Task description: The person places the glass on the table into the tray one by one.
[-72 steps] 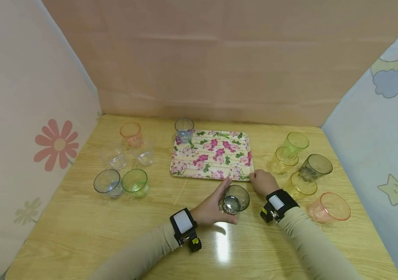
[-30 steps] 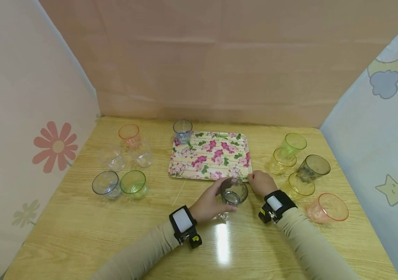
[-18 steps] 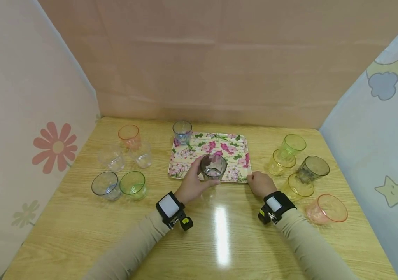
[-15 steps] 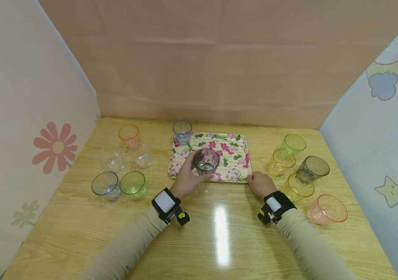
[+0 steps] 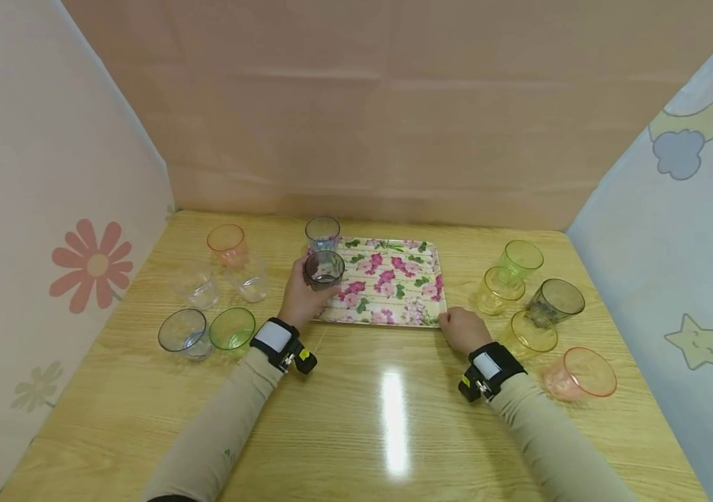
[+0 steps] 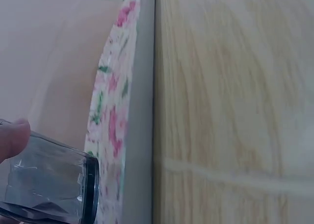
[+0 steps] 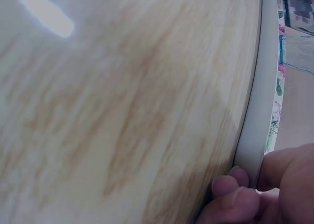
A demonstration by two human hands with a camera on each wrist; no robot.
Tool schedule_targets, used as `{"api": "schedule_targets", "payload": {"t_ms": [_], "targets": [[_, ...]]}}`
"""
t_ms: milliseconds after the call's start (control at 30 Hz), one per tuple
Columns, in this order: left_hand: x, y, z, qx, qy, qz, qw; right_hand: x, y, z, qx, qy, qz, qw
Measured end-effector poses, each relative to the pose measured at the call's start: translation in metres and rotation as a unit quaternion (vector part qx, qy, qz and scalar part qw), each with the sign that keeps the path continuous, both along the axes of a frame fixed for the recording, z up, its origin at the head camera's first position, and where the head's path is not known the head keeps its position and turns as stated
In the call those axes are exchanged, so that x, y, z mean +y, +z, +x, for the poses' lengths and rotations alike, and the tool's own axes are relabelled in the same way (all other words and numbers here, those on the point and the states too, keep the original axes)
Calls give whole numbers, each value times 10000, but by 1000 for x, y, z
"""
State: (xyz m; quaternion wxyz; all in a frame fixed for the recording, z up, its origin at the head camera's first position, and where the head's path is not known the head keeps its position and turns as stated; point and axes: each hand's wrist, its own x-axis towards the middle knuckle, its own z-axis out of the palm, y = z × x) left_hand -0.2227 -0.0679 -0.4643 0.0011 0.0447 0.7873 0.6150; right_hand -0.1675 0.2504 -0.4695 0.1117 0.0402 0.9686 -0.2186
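Fingers (image 5: 301, 268) of left hand (image 5: 298, 298) curl round grey cup (image 5: 324, 270) over tray (image 5: 394, 317) far-left corner; right hand (image 5: 461, 329) pinches tray rim (near-right corner). Risk – grey cup clips blue cup (image 5: 322, 233) just beyond, toppling it onto tabletop (image 5: 394, 418).

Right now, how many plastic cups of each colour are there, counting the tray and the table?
Orange see-through plastic cups: 2
Clear plastic cups: 2
Blue see-through plastic cups: 2
Green see-through plastic cups: 2
Yellow see-through plastic cups: 2
Grey see-through plastic cups: 2
Total: 12
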Motion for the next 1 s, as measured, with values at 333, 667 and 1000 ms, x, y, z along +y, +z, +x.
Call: {"api": "schedule_targets", "payload": {"t_ms": [333, 667, 1000], "targets": [[-6, -8, -12, -154, 230, -45, 9996, -1, -1, -1, -39, 1, 1, 10000], [-4, -9, -17, -229, 263, 184, 9992, 0, -2, -2, -18, 6, 63, 10000], [-6, -14, -24, -328, 383, -171, 9986, -2, 0, -2, -39, -21, 122, 9999]]}}
